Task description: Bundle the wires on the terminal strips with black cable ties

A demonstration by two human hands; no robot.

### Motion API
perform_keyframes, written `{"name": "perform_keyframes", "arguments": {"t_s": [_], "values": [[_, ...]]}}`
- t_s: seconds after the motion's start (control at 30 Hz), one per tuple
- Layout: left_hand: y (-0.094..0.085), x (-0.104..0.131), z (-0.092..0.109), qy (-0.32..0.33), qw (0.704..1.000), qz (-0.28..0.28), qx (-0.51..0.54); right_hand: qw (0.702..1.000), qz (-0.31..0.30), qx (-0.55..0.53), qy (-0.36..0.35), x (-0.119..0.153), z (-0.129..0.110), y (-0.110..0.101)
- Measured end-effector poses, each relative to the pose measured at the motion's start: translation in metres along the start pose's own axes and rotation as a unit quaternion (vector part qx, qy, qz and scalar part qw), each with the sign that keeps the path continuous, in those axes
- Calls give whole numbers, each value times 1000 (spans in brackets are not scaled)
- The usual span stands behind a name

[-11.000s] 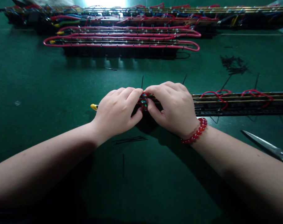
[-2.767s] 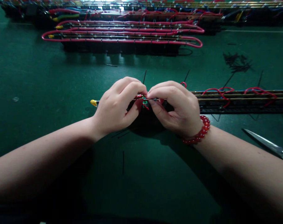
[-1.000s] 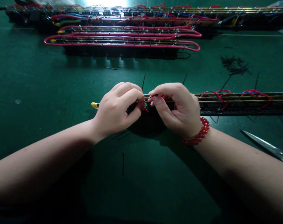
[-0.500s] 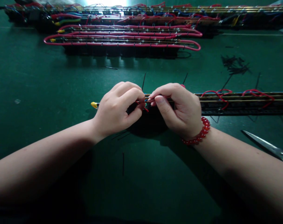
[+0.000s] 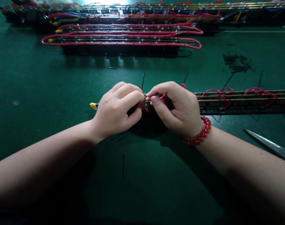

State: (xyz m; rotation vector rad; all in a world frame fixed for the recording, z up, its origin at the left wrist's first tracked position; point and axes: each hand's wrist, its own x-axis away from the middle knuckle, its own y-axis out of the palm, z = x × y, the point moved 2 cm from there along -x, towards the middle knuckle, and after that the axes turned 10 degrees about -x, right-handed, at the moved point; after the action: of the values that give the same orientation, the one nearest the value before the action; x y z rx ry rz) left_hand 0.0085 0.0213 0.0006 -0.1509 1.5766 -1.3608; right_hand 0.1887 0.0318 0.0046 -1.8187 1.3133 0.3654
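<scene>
My left hand [image 5: 120, 107] is closed in a pinch over the left part of a long black bar assembly with brass strips [image 5: 241, 99]. A thin black cable tie [image 5: 141, 104] shows at its fingertips, beside a short red wire [image 5: 146, 110]. Close to those fingertips, my right hand [image 5: 177, 107] is also curled, thumb and forefinger brought near each other; whatever sits between them is too small to make out. Both hands hide much of the assembly. A yellow-covered end [image 5: 93, 105] sticks out left of my left hand, and another black tie [image 5: 143, 80] stands up behind the fingers.
Scissors [image 5: 269, 145] lie at the right, beside my right forearm. A pile of black cable ties [image 5: 237, 63] is at the back right, and a loose strip [image 5: 123, 165] lies in front. Further back are finished-looking bars with thick red cable [image 5: 121, 44] and more wired bars [image 5: 156, 12].
My right fingertips have shifted slightly up and left. The dark strand seen between both hands' fingertips no longer shows there. My left hand keeps its pinch; the whole view has shifted slightly.
</scene>
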Motion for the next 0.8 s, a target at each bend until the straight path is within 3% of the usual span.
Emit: {"name": "perform_keyframes", "arguments": {"t_s": [0.8], "values": [[3, -1, 0, 21, 999, -19, -34, 999, -32, 14, -6, 2, 6, 2]]}}
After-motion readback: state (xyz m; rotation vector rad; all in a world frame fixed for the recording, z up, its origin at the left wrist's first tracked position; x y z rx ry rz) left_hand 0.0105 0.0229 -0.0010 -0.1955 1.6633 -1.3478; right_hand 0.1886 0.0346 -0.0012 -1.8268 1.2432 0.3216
